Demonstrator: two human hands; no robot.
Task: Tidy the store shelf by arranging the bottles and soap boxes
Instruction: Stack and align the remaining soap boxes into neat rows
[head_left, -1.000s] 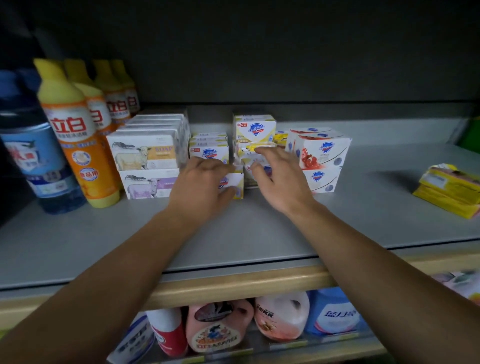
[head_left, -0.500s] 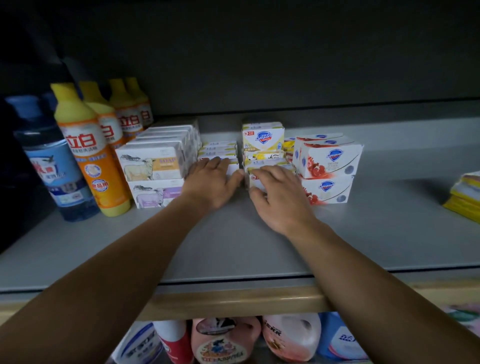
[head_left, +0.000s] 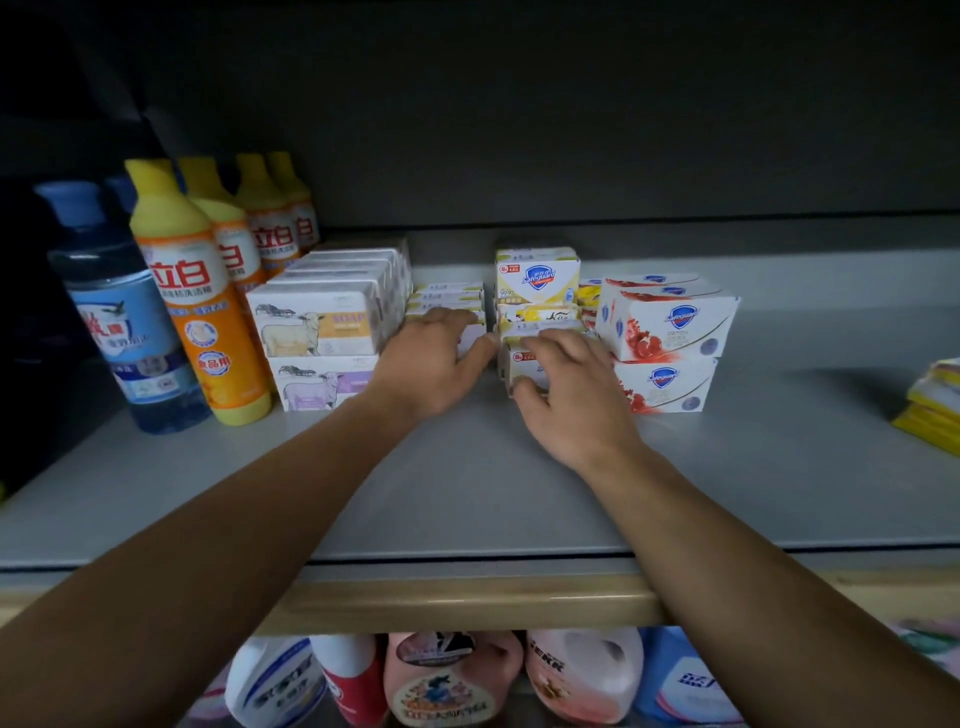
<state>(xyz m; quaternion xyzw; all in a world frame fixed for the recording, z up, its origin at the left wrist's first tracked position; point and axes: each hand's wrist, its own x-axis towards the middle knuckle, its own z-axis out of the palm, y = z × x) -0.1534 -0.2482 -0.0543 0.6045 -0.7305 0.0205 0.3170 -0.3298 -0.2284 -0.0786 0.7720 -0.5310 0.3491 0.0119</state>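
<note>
Grey shelf (head_left: 467, 493) at chest height, both bare forearms reaching in from below. Left hand (head_left: 431, 358) palm-down over the front box of a low row of small white soap boxes (head_left: 449, 296), fingers curled over its top and thumb against its right end; grip or mere pressure cannot be told. Right hand (head_left: 563, 384) on the front yellow-trimmed soap box (head_left: 522, 364) of the neighbouring stack, fingers curled over its top edge, thumb at its lower front corner. Directly behind, an upright Safeguard box (head_left: 537, 275) atop that stack. To the right, touching the stack, two stacked white-and-red Safeguard boxes (head_left: 667, 332). To the left of the low row, white sheep-printed soap boxes (head_left: 322, 327) two high, running toward the back wall. Farther left, a row of yellow-capped orange bottles (head_left: 192, 291), with a blue bottle (head_left: 119, 312) at the shelf's left end. Yellow packets (head_left: 932, 405) well apart at the right edge. Jugs (head_left: 447, 680) on the lower shelf.
</note>
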